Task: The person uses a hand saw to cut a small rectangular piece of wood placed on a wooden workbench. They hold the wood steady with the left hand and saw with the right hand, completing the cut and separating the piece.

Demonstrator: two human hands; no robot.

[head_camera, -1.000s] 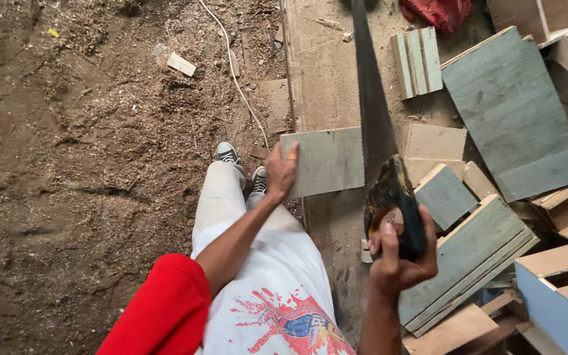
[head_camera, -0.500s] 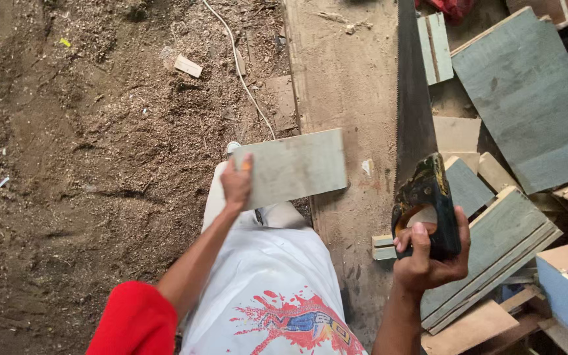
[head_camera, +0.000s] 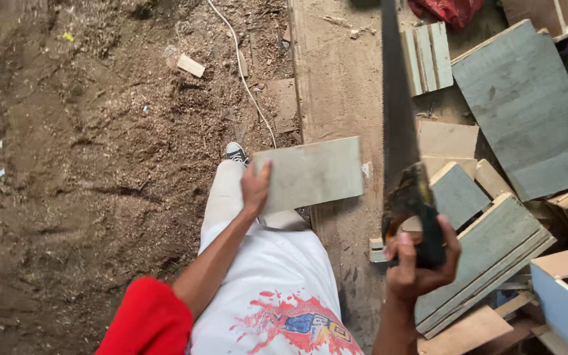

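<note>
Hidden behind the flat grey-green rectangular wooden board (head_camera: 310,174): most of the left hand's (head_camera: 256,189) fingers, only thumb and knuckles showing, clamped on the board's near left edge. Board held level above the white-trousered leg (head_camera: 231,197) and the long bare plank (head_camera: 336,98) on the ground. Cut off at the top edge: the tip of the long dark steel handsaw (head_camera: 399,125), blade running straight up the view. Right hand (head_camera: 419,266) wrapped tight round the saw's worn black-and-amber handle, fingers curled over it, well apart from the board. Only one grey-and-white sneaker (head_camera: 235,152) visible, the other foot out of sight. Shirt print partly cropped at the bottom. One white cord (head_camera: 244,79) trailing across sawdust-covered dirt (head_camera: 87,164). One saw, one held board. Offcuts heaped at right (head_camera: 527,112), overlapping too much to count surely; at least eight grey-green or bare wood pieces. One red cloth (head_camera: 445,10), mostly cropped.
</note>
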